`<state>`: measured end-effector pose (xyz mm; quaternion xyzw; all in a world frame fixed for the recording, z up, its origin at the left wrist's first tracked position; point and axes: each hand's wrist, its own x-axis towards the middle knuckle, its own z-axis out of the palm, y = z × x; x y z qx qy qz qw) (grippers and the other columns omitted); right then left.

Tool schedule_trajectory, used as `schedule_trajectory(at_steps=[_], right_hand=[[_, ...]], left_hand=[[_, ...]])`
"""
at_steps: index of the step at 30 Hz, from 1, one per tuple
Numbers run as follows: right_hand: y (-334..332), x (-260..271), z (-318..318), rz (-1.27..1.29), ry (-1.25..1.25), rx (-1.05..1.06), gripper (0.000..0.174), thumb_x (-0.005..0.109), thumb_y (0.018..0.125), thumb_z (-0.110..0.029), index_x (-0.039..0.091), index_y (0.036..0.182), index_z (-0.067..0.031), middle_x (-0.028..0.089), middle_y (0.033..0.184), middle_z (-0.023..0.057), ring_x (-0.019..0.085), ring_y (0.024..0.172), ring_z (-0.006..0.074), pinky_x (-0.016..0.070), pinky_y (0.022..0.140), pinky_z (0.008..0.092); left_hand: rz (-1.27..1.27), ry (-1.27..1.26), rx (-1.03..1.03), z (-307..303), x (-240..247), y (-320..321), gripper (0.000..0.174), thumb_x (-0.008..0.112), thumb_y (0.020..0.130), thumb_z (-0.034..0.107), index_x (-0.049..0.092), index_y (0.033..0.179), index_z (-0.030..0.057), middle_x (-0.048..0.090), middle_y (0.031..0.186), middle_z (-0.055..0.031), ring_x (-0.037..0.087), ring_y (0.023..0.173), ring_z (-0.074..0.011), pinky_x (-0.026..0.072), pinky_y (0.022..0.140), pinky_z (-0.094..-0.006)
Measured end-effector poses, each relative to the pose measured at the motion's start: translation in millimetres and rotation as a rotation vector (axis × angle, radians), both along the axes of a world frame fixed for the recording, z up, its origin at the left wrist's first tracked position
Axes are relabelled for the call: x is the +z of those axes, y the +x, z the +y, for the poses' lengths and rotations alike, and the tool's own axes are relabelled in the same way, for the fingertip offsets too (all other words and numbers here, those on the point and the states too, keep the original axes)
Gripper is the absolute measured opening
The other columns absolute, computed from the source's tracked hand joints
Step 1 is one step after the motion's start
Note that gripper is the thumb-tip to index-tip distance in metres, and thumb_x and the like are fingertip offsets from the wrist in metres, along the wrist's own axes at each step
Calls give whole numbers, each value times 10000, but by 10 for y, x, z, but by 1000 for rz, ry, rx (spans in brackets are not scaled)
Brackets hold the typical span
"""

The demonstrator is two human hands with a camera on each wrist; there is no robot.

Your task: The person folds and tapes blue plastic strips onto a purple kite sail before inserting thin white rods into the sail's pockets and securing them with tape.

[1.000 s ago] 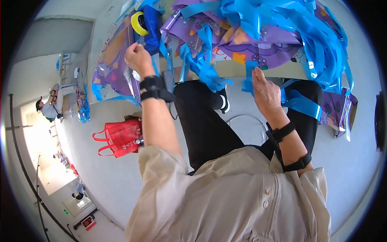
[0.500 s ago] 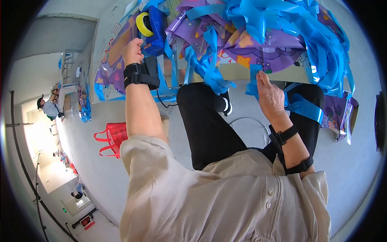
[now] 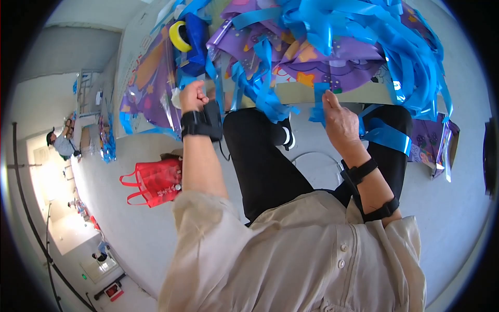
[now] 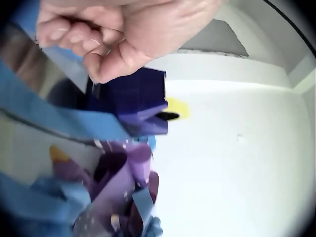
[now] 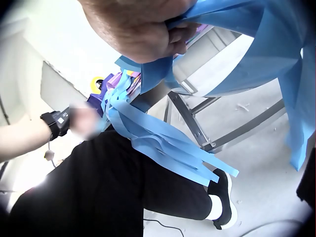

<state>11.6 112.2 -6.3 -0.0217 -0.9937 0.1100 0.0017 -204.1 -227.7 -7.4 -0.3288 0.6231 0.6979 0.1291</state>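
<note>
In the head view my left hand (image 3: 193, 97) is at the table's near edge, below a blue tape dispenser (image 3: 194, 44) that carries a yellow-rimmed roll (image 3: 178, 36). The left wrist view shows its thumb (image 4: 113, 64) against curled fingers, pinching what looks like a thin strip of clear tape; the strip is hard to make out. My right hand (image 3: 341, 122) grips a blue plastic ribbon (image 3: 322, 93) that rises above its fingertips at the table edge. More blue ribbons (image 5: 158, 143) hang over the edge. Beyond them lie purple printed sheets with stars (image 3: 343, 70).
A large heap of blue ribbon (image 3: 358, 23) covers the far right of the table. More purple printed sheet (image 3: 150, 88) lies at the left. A red bag (image 3: 156, 179) stands on the floor, and a person (image 3: 63, 138) is farther off at the left.
My left hand went up beside the tape dispenser, then drew back toward my body and slightly right. The right hand keeps its place with the blue ribbon; the view shifted slightly.
</note>
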Motion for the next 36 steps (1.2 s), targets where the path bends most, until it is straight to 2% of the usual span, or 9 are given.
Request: schedule_trajectory(at_steps=[5, 11, 15, 17, 24, 26, 33, 35, 36], right_hand=[[39, 7, -25, -34, -14, 22, 367, 558, 745, 29, 459, 1098, 30, 443, 1033, 118, 626, 680, 279, 506, 575, 400], [45, 42, -4, -16, -69, 7, 336, 551, 732, 13, 463, 1056, 27, 468, 978, 129, 632, 678, 294, 503, 573, 420], [44, 15, 12, -35, -83, 4, 338, 555, 732, -3, 479, 1060, 29, 506, 982, 138, 640, 694, 296, 511, 587, 418], [43, -27, 8, -64, -75, 2, 462, 565, 732, 31, 469, 1183, -14, 446, 1213, 94, 632, 681, 275, 499, 577, 413], [41, 12, 33, -89, -68, 0, 468, 569, 740, 16, 461, 1194, -14, 440, 1233, 94, 634, 679, 271, 503, 576, 403], [48, 24, 45, 8, -10, 44, 365, 547, 750, -41, 500, 1099, 58, 487, 1209, 151, 651, 677, 266, 521, 583, 394], [-11, 0, 95, 0, 1, 135, 311, 536, 738, -39, 574, 1026, 72, 454, 1304, 195, 654, 668, 268, 529, 592, 375], [-22, 20, 105, -11, 17, 166, 308, 538, 729, -40, 587, 1009, 77, 475, 1284, 202, 656, 673, 273, 529, 592, 372], [-23, 20, 103, -11, 17, 165, 308, 538, 729, -40, 587, 1009, 77, 475, 1284, 202, 656, 673, 273, 529, 592, 372]], left_hand=[[147, 301, -337, 1249, 476, 799, 220, 592, 843, 127, 592, 990, -37, 305, 549, 68, 291, 439, -33, 224, 400, -184], [17, 372, -532, 2251, 202, 1083, 161, 574, 851, 102, 633, 941, -18, 334, 550, 79, 287, 430, -27, 219, 386, -194], [-24, 304, -536, 2365, 36, 1097, 130, 577, 845, 103, 643, 895, 3, 336, 520, 83, 275, 401, -28, 213, 375, -195], [-38, 267, -519, 2371, 17, 1105, 125, 581, 841, 104, 643, 890, 8, 342, 521, 85, 271, 398, -27, 210, 374, -198], [-6, 198, -502, 2434, -61, 1117, 130, 579, 830, 98, 652, 867, -3, 408, 508, 55, 314, 391, -48, 207, 377, -222], [66, 128, -509, 2446, -86, 1125, 140, 578, 826, 88, 659, 838, -25, 474, 527, 25, 362, 387, -63, 230, 365, -238], [203, -23, -578, 2448, -210, 1153, 122, 578, 808, 50, 663, 798, -36, 548, 575, -28, 511, 507, -111, 365, 443, -243], [647, -384, -619, 2478, -454, 1113, 114, 569, 794, 32, 657, 834, -29, 548, 582, -40, 515, 509, -113, 366, 439, -248], [647, -384, -619, 2513, -467, 1099, 114, 569, 794, 32, 657, 834, -29, 548, 582, -40, 515, 509, -113, 366, 439, -248]])
